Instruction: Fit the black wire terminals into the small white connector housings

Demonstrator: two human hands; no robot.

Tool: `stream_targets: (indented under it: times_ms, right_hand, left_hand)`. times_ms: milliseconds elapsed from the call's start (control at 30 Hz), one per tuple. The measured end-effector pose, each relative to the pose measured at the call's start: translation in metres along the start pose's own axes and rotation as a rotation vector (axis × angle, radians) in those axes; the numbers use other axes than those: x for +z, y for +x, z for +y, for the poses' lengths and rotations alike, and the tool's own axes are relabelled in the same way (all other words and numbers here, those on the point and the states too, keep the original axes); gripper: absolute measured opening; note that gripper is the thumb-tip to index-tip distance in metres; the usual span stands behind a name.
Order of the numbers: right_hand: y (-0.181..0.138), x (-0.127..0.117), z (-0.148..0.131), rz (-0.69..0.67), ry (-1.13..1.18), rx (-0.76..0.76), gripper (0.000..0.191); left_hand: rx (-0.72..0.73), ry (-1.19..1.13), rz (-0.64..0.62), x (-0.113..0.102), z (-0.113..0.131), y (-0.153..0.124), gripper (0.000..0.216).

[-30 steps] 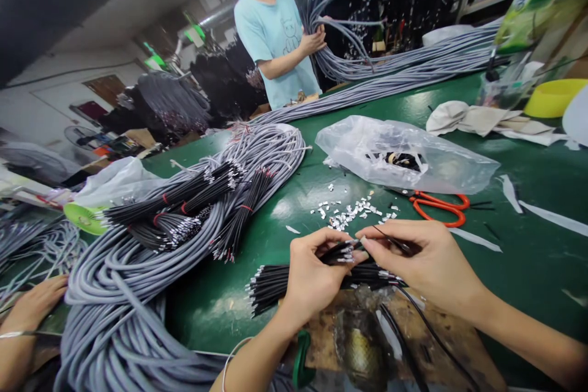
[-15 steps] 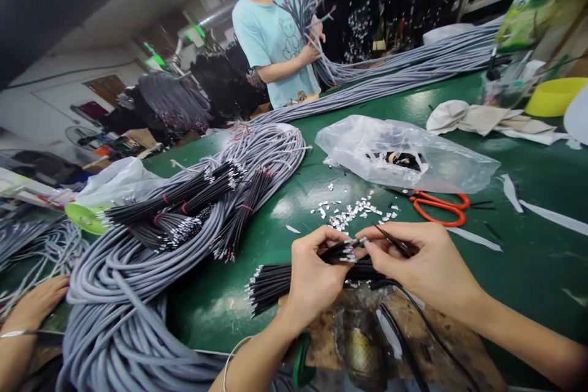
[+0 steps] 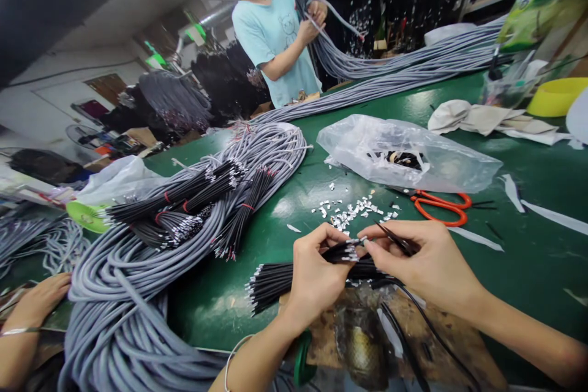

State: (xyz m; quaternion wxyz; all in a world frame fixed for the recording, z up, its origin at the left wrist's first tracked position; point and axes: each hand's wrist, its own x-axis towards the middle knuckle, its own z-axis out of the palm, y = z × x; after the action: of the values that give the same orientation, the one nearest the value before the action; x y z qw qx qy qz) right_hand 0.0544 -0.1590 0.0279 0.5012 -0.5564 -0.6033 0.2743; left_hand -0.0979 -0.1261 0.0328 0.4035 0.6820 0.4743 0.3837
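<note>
- Two bare hands of ours meet above the near edge of the green table (image 3: 220,315).
- Our left hand (image 3: 316,275) is curled closed around a small bunch of black wires (image 3: 339,252), whose silvery tips poke out towards our right hand (image 3: 425,263).
- With that right hand we pinch near those tips, thumb against finger; we also have a dark pointed tool (image 3: 399,239), much like tweezers, tucked in the same grip. Our fingers hide exactly what is pinched.
- Below the held bunch, we see a thicker black bundle (image 3: 271,285) lying partly behind our left hand, silvery ends to the left.
- Nearest to us is a worn wooden board (image 3: 321,334).
- Beyond our fingers, small silvery pieces (image 3: 353,213) lie scattered, with orange-handled scissors (image 3: 441,208) to their right and a clear plastic bag (image 3: 450,159) behind them.
- To our left we have a big coil of gray cable (image 3: 114,282), black wire bundles (image 3: 142,209) tied in red on top of it.
- Across from us, a co-worker in a light blue shirt (image 3: 278,43) grasps a spray of gray cables (image 3: 331,61); another person's hand (image 3: 46,297) rests at far left, beside our coil.
</note>
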Motion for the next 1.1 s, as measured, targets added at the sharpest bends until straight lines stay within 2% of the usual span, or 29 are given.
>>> stream_targets:
  times_ms: [167, 333, 433, 500, 667, 733, 900, 1000, 1100]
  right_hand:
    - [0.002, -0.001, 0.002, -0.016, 0.004, 0.014, 0.02]
    - [0.005, -0.001, 0.008, -0.033, 0.021, 0.067, 0.02]
    - [0.009, -0.003, 0.01, 0.043, -0.049, 0.045, 0.018]
    - [0.01, -0.005, 0.008, 0.116, -0.096, 0.011, 0.019]
    - [0.007, -0.007, 0.004, 0.187, -0.191, -0.15, 0.021]
    - [0.005, -0.006, 0.006, 0.135, -0.218, -0.175, 0.019]
    - [0.007, -0.002, 0.011, -0.022, -0.296, -0.143, 0.035]
    - [0.007, -0.002, 0.01, -0.062, -0.289, -0.135, 0.031]
    - [0.006, -0.001, 0.009, -0.085, -0.23, -0.152, 0.026]
  left_hand:
    - [-0.05, -0.057, -0.024, 0.0, 0.0, 0.001, 0.015]
    - [-0.082, -0.141, -0.177, -0.004, -0.001, 0.003, 0.011]
    - [-0.069, -0.19, -0.306, -0.008, 0.001, 0.006, 0.023]
    - [-0.083, -0.224, -0.332, -0.01, 0.004, 0.009, 0.028]
    - [-0.149, -0.329, -0.244, -0.01, 0.003, 0.019, 0.025]
    - [-0.137, -0.337, -0.221, -0.009, -0.002, 0.022, 0.027]
    - [-0.077, -0.161, -0.141, -0.007, -0.005, 0.018, 0.025]
    - [-0.064, -0.087, -0.059, -0.006, 0.0, 0.013, 0.022]
    - [-0.051, -0.081, -0.032, -0.006, 0.004, 0.01, 0.017]
